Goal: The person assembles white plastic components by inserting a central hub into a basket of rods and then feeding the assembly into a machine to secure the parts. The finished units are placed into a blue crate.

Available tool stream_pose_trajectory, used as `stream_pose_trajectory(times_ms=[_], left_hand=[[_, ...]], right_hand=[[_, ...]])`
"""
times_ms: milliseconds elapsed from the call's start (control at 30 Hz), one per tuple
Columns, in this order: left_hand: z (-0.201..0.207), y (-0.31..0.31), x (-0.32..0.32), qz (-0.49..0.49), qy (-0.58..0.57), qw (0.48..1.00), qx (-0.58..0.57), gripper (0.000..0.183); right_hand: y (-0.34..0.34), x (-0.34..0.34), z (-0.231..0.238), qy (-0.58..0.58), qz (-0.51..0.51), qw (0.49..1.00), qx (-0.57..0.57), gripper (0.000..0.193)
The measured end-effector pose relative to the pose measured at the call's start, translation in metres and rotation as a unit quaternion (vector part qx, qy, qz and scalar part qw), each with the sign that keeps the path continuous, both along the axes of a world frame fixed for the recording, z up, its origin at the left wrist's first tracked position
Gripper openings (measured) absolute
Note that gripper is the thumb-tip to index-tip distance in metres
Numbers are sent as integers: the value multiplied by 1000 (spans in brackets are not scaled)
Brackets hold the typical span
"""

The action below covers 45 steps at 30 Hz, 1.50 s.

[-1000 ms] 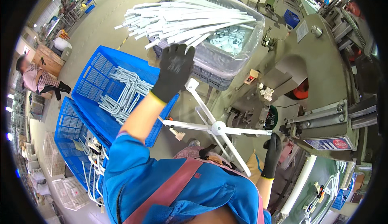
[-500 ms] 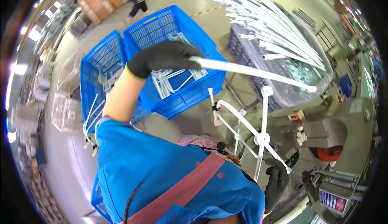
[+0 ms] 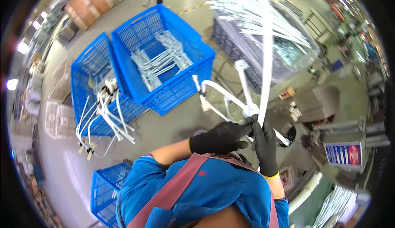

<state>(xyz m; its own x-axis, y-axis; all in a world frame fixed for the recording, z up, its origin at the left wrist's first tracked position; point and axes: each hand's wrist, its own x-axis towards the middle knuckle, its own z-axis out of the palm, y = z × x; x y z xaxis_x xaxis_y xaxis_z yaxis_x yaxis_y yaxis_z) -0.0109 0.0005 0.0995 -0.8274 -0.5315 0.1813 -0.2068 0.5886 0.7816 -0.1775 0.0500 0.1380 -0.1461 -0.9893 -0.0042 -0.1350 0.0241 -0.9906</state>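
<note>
The right hand [image 3: 265, 147] pinched a white tube [image 3: 267, 59] low down, probably to steady it, before the grey crate's [image 3: 230, 40] near edge; whether the left hand [image 3: 218, 138] gripped it, I couldn't tell

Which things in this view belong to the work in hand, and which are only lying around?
Apparently in use:
long white tube, in the right hand
white spoked frame, near the left hand
loose tubes in the grey bin, probably supply

Apparently just lying about:
white crates
brown boxes
</note>
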Motion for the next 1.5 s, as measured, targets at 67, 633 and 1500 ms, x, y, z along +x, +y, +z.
stream_pose_trajectory(times_ms=[67, 633, 1500], left_hand=[[-2, -9, 15, 6, 44, 999, 30, 30], [-17, -153, -20, 280, 269, 889, 242, 37], [-87, -217, -40, 264, 224, 870, 352, 28]], right_hand=[[32, -32, -2, 90, 6, 994, 54, 17], [170, -92, -5, 125, -71, 969, 202, 18], [161, -93, 4, 290, -126, 934, 168, 19]])
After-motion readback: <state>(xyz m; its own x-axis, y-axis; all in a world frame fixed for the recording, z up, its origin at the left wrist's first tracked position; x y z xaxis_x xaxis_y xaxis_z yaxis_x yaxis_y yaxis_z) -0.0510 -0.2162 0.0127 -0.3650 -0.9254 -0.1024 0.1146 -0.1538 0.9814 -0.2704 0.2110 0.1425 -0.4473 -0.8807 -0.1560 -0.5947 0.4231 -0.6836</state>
